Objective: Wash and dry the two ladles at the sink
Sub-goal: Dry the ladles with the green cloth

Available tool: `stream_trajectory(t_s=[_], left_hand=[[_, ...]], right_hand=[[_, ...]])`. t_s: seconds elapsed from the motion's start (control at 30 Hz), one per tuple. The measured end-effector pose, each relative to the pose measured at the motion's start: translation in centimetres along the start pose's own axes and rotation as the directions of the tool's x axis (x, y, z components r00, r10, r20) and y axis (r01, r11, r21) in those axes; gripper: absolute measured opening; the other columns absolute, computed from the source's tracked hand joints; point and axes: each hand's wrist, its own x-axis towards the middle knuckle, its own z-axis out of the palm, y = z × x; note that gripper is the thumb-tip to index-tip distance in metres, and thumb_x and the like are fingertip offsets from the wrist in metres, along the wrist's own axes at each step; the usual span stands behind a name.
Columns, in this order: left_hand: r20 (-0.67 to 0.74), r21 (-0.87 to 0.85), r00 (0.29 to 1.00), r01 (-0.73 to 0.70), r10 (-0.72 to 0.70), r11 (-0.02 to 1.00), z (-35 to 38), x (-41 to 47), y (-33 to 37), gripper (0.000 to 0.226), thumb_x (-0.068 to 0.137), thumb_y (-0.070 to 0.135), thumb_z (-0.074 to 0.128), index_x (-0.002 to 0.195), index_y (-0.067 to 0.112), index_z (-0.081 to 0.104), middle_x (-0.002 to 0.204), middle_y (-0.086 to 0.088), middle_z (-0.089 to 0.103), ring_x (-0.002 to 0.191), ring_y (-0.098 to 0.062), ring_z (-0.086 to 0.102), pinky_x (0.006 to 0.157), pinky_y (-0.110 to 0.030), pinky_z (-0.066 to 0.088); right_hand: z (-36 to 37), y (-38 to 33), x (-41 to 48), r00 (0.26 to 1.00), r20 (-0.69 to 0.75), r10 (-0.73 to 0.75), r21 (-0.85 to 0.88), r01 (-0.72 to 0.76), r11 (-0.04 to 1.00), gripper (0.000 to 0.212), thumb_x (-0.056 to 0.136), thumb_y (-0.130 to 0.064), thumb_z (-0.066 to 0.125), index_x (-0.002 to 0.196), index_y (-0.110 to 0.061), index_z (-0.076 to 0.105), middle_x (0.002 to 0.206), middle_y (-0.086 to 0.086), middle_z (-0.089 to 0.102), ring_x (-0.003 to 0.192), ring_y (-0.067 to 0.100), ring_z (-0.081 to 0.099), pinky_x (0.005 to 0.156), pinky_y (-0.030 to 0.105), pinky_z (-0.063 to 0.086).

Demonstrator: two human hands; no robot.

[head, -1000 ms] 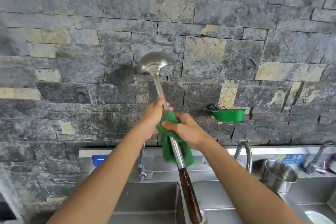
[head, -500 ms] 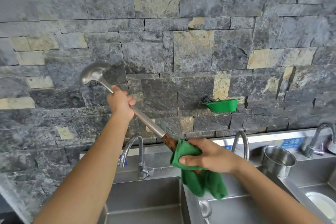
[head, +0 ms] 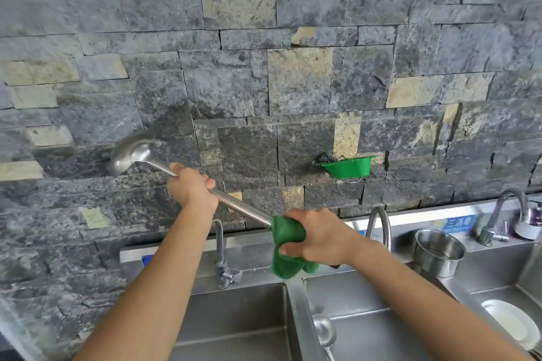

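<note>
Drying entry: long stainless-steel ladle [head: 243,208], slanted above the steel sink [head: 240,308]. Left hand [head: 190,184] grips its shaft near the bowl; right hand [head: 316,237] clasps a green cloth [head: 284,255] round the handle. Likely rigid, bowl-heavy, slick when wet.

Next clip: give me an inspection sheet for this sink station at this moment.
Surface: stainless sink with several basins.
Job's things: one ladle held up tilted, bowl to the left; green cloth wrapped round its handle; second ladle lying in the middle basin.
Clutter: steel pot on the sink ledge; white plate in the right basin.
Hands: left hand grips the ladle's shaft; right hand grips the cloth around the handle.
Cables: nothing seen.
Surroundings: stone wall, green basket with scourer, three taps.
</note>
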Motion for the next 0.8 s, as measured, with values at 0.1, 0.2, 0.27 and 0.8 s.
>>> stream_trajectory(t_s=[0.1, 0.2, 0.27, 0.8], left_hand=[[-0.063, -0.009, 0.998, -0.031, 0.031, 0.999, -1.0, 0.6, 0.4, 0.033, 0.105, 0.037, 0.039, 0.085, 0.013, 0.048, 0.063, 0.002, 0.042, 0.038, -0.008, 0.032, 0.037, -0.021, 0.030], [-0.092, -0.024, 0.996, -0.017, 0.015, 1.000, -1.5, 0.5, -0.3, 0.031, 0.105, 0.039, 0.038, 0.090, 0.014, 0.049, 0.065, 0.001, 0.044, 0.042, -0.009, 0.033, 0.038, -0.021, 0.032], [-0.091, -0.064, 0.996, 0.002, -0.008, 0.998, -1.7, -0.1, -1.2, 0.031, 0.106, 0.038, 0.039, 0.094, 0.012, 0.049, 0.064, 0.001, 0.040, 0.041, -0.010, 0.031, 0.037, -0.021, 0.030], [0.298, 0.313, 0.855, 0.334, -0.426, 0.889, -3.5, -8.8, -12.1, 0.046, 0.097, 0.058, 0.048, 0.085, 0.018, 0.065, 0.078, -0.002, 0.074, 0.070, -0.017, 0.071, 0.066, -0.032, 0.054]], right_hand=[[0.3, 1.8, -1.7, 0.998, -0.026, 0.061, -0.040, -0.062, 0.997, 0.047, 0.078, -0.052, 0.078, 0.116, -0.030, 0.060, 0.096, -0.008, 0.070, 0.083, 0.016, 0.064, 0.075, 0.026, 0.048], [1.1, 2.4, -1.8, 0.990, -0.130, 0.050, -0.157, -0.071, 0.985, 0.049, 0.080, -0.054, 0.075, 0.118, -0.027, 0.060, 0.103, 0.001, 0.072, 0.093, 0.027, 0.068, 0.080, 0.033, 0.053], [1.3, 2.3, -1.0, 0.987, -0.159, 0.024, -0.236, -0.062, 0.970, 0.048, 0.082, -0.054, 0.075, 0.115, -0.023, 0.060, 0.105, 0.005, 0.071, 0.097, 0.032, 0.067, 0.079, 0.036, 0.052], [3.9, -0.1, 3.2, 0.984, -0.140, 0.109, -0.084, -0.121, 0.989, 0.027, 0.081, -0.021, 0.066, 0.107, -0.016, 0.064, 0.097, 0.013, 0.073, 0.095, 0.040, 0.069, 0.078, 0.037, 0.055]])
